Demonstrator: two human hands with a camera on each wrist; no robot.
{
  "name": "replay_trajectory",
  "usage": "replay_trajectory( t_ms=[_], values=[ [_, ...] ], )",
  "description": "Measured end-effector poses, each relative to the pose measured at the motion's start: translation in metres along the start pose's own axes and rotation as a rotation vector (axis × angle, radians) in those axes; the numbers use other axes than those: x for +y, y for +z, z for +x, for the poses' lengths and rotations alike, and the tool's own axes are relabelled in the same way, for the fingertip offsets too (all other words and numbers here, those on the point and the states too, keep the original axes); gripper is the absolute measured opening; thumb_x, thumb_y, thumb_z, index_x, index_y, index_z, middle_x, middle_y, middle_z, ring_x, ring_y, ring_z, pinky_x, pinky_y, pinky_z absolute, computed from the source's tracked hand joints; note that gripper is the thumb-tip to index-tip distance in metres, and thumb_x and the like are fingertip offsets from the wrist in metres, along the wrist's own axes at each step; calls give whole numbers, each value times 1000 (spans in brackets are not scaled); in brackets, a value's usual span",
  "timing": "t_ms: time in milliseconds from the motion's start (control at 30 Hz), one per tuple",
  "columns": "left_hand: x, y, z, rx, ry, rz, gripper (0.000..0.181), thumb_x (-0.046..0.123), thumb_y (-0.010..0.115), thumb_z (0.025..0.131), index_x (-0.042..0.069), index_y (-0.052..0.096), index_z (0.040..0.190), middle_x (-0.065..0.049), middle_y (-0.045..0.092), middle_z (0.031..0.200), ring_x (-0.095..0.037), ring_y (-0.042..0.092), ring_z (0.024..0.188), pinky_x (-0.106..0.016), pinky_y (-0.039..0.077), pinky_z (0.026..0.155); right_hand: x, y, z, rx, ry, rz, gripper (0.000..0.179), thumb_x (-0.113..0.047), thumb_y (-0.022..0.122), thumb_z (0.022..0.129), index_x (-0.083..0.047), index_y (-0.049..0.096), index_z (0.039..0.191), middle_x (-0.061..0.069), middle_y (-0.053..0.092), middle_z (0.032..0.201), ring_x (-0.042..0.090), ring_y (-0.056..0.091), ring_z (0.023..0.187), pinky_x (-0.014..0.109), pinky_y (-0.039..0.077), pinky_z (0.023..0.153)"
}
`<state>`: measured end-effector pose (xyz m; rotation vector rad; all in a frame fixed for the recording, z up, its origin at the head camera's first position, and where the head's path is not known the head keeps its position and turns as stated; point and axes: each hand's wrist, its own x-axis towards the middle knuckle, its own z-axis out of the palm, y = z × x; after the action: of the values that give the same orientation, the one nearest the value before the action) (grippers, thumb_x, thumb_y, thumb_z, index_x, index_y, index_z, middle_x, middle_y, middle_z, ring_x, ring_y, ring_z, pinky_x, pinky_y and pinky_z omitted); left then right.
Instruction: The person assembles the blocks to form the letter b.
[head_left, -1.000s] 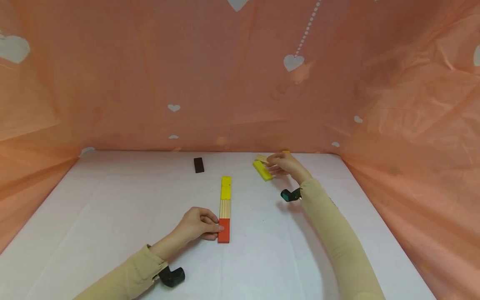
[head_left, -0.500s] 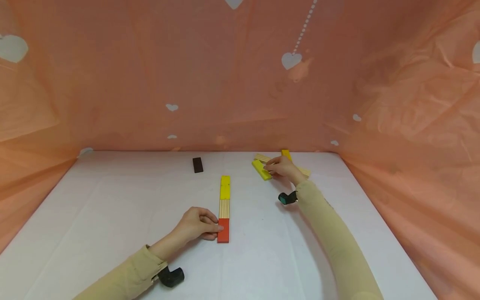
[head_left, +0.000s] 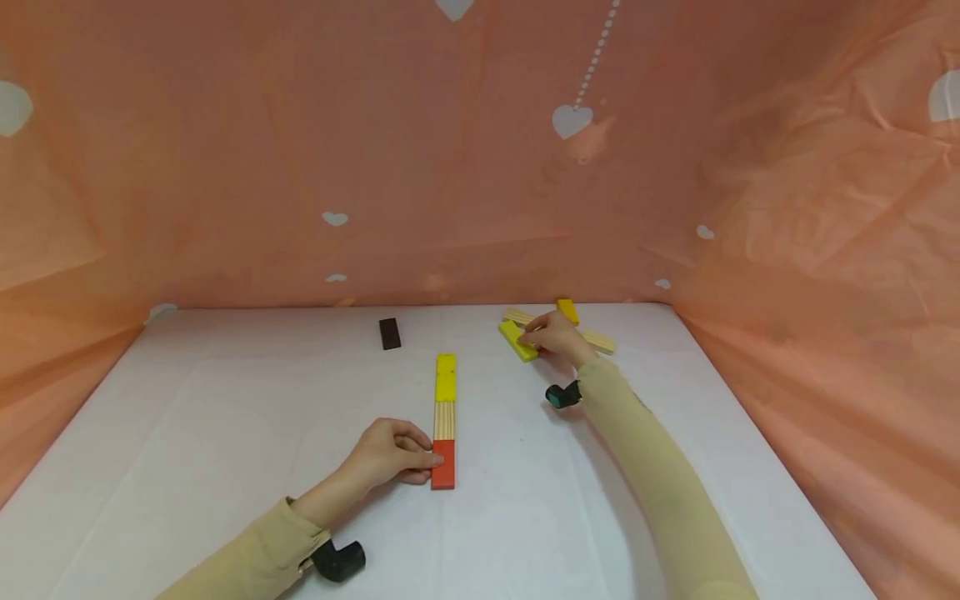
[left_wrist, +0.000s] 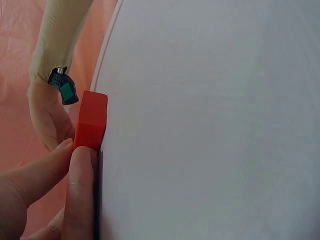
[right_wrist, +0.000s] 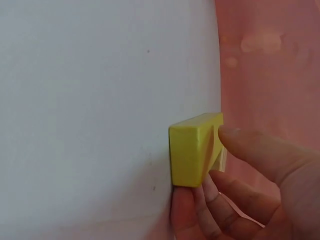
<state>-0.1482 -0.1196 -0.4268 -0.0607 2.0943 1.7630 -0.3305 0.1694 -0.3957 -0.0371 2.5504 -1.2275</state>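
Observation:
In the head view, my left hand [head_left: 390, 450] holds a red block [head_left: 443, 475] at its left side, thumb on top; the left wrist view shows thumb and index finger against it. That block is the near end of a straight row. Beyond it lie a plain striped wooden block [head_left: 444, 420] and a yellow stretch [head_left: 446, 377], perhaps more than one block. At the back right, my right hand [head_left: 558, 337] grips a yellow block [right_wrist: 185, 157] lying on the table. Its thumb is on the upper face and its fingers are at the side, partly hidden.
A dark brown block [head_left: 390, 333] lies at the back, left of the row. Around the right hand are a wooden block [head_left: 517, 317], another wooden block [head_left: 598, 341] and an orange-yellow block [head_left: 567, 311]. A pink curtain [head_left: 450, 167] borders the white table [head_left: 225, 417].
My right hand has come down to the left onto the yellow block and taken hold of it. The left hand stays at the red block. The head view has shifted slightly.

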Motion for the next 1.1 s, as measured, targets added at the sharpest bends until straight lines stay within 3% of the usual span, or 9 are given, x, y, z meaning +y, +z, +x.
replay_trajectory(
  t_ms=[433,633,867,1100],
  values=[
    [-1,-1,0,-1,3,-7,34,3,82,73,-9,62,97,-10,65,73,-19,67,59,-33,60,59,-10,0,-2,-22,40,-15,38,-17,72,87,2,62,119,15,61,109,20,56,75,26,55,69],
    [-1,-2,1,8,1,-5,34,4,83,72,-8,63,95,-10,65,74,-19,67,59,-33,60,60,-12,-1,3,-39,17,-73,39,-15,72,87,3,62,120,15,62,106,17,54,71,23,55,65],
    [-2,-2,2,6,-5,-2,34,5,84,72,-7,63,95,-10,66,74,-20,67,60,-33,60,60,-18,1,7,-62,44,-163,43,-19,75,84,1,61,120,14,58,110,23,54,85,24,53,72],
    [-2,-1,1,0,0,0,35,6,84,72,-7,62,96,-10,65,74,-20,67,60,-33,60,61,-16,6,14,-69,23,-194,53,-19,79,80,2,58,124,14,56,120,22,54,91,24,52,75]
  ],
)
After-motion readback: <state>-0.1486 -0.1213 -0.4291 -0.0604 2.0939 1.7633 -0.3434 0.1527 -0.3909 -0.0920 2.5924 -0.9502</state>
